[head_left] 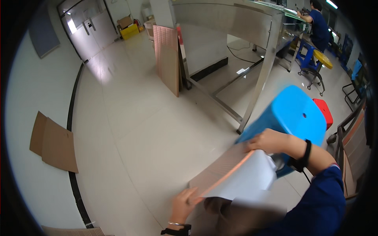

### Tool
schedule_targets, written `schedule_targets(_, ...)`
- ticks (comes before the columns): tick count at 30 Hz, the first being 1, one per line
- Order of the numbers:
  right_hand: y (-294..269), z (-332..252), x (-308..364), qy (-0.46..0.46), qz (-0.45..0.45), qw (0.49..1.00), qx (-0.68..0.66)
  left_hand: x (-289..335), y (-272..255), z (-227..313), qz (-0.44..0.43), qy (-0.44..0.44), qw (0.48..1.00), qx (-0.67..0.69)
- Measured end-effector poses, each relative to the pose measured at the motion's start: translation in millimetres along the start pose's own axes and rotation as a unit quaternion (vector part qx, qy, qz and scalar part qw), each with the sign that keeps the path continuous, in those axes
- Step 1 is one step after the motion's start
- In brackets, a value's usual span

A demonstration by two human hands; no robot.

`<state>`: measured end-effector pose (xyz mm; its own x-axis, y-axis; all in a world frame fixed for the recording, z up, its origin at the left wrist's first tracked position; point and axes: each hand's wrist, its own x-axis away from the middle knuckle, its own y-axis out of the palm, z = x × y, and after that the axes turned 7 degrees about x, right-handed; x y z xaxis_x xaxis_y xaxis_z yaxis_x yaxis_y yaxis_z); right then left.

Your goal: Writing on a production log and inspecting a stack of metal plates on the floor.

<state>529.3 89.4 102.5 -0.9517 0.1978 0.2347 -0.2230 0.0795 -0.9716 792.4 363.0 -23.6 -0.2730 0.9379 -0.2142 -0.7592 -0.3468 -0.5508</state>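
A bent sheet or thin stack (246, 177), white on the face toward me, is held between my two hands. Its upper edge is copper-coloured, and its far side looks brownish and finely ribbed. At the near left corner my left hand (184, 204) is closed on that edge. My right hand (269, 141) grips the opposite upper corner, just in front of a blue plastic stool (299, 114). Black bands circle both wrists. The fingers behind the sheet are hidden, and motion blurs its lower part.
A metal-framed workbench (262, 74) stands ahead, with a copper-toned ribbed panel (166, 59) leaning by it. Brown cardboard (59, 143) leans on the left wall. Right are a red stool (323, 112), a yellow-seated stool (323, 59) and a co-worker (319, 25) at a bench.
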Motion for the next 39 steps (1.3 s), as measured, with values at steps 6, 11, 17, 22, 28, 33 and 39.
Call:
schedule_targets(6, 9, 42, 107, 0.199, -0.022, 0.98, -0.005, -94, 78, 37, -0.144, 0.059, 0.987, 0.04)
schedule_targets(11, 9, 115, 141, 0.298, -0.039, 0.954, 0.024, -157, 148, 61, -0.201, 0.105, 0.973, 0.049)
schedule_targets(17, 10, 205, 111, 0.24, 0.018, 0.97, 0.032, -209, 170, 70, -0.136, 0.042, 0.99, 0.014)
schedule_targets(22, 9, 249, 64, 0.226, 0.041, 0.973, -0.011, -236, 165, 59, -0.103, -0.009, 0.995, -0.006)
schedule_targets(28, 29, 276, 66, 0.253, 0.091, 0.963, 0.013, -241, 162, 51, -0.115, -0.083, 0.986, 0.092)
schedule_targets(33, 55, 285, 67, 0.314, 0.127, 0.933, 0.119, -205, 149, -5, -0.07, -0.093, 0.969, 0.216)
schedule_targets(39, 69, 261, 79, 0.389, 0.325, 0.856, 0.102, -79, 93, -88, -0.103, -0.277, 0.946, 0.135)
